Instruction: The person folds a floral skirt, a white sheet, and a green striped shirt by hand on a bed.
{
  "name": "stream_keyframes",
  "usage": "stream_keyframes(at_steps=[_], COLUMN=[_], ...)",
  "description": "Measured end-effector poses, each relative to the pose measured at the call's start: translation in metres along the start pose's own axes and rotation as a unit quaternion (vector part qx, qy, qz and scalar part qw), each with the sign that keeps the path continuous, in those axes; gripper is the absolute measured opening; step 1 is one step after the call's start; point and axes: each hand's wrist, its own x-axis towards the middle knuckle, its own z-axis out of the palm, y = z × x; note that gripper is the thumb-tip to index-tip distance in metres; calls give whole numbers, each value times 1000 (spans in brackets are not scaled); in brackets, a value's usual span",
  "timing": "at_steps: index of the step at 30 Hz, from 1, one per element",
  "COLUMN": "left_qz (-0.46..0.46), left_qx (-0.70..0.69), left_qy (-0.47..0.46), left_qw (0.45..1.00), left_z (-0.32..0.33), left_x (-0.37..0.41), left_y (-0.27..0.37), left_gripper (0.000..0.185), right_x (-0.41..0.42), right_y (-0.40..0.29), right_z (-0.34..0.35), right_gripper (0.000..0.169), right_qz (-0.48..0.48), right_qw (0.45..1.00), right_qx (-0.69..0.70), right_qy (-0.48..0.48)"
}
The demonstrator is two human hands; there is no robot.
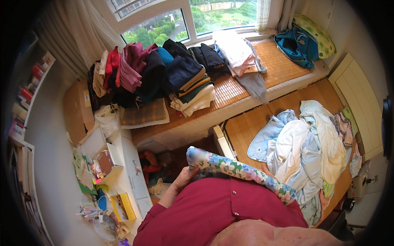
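Note:
My left hand (188, 176) grips one end of a floral cloth (237, 172), printed with white, blue and pink flowers on green. The cloth stretches in a long folded strip across the front of my dark red shirt. Its far end lies near my right side. Of my right hand (267, 170) only a small bit of skin shows above the cloth's upper edge; the cloth hides the rest, so its grip cannot be seen. Beyond it, a loose heap of white and pale blue bedding (298, 144) lies on a wooden bed surface (249, 126).
Several folded clothes piles (184, 73) line the window ledge mat (231, 92). A white stack (235, 55) and a blue bag (297, 47) sit farther right. At left, a white desk (124, 172) carries an open yellow box (123, 207) and clutter. A cardboard box (77, 110) stands behind.

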Motion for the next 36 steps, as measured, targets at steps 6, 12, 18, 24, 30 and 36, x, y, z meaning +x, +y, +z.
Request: stream_keyframes(at_steps=[6, 12, 18, 24, 30, 36], left_qz=[-65, -55, 35, 171, 200, 116], left_qx=[25, -42, -15, 121, 109, 120], left_qy=[31, 34, 17, 59, 37, -29], left_qw=[997, 997, 999, 976, 973, 986], left_z=[0, -4, -1, 14, 51, 71], left_x=[1, 20, 50, 106, 132, 103], left_y=[11, 0, 18, 107, 231, 269], left_gripper=[32, 35, 33, 31, 39, 36], right_x=[-47, -63, -36, 22, 46, 12], right_y=[-2, -12, -39, -110, -187, -182], right_z=[-33, -63, -70, 10, 91, 137], right_gripper=[65, 67, 55, 39, 30, 33], right_qz=[-219, -203, -223, -230, -340, -332], right_qw=[968, 971, 844, 685, 756, 749], right_qx=[-32, -36, -378, -604, -501, -495], right_qy=[120, 120, 309, 336, 249, 289])
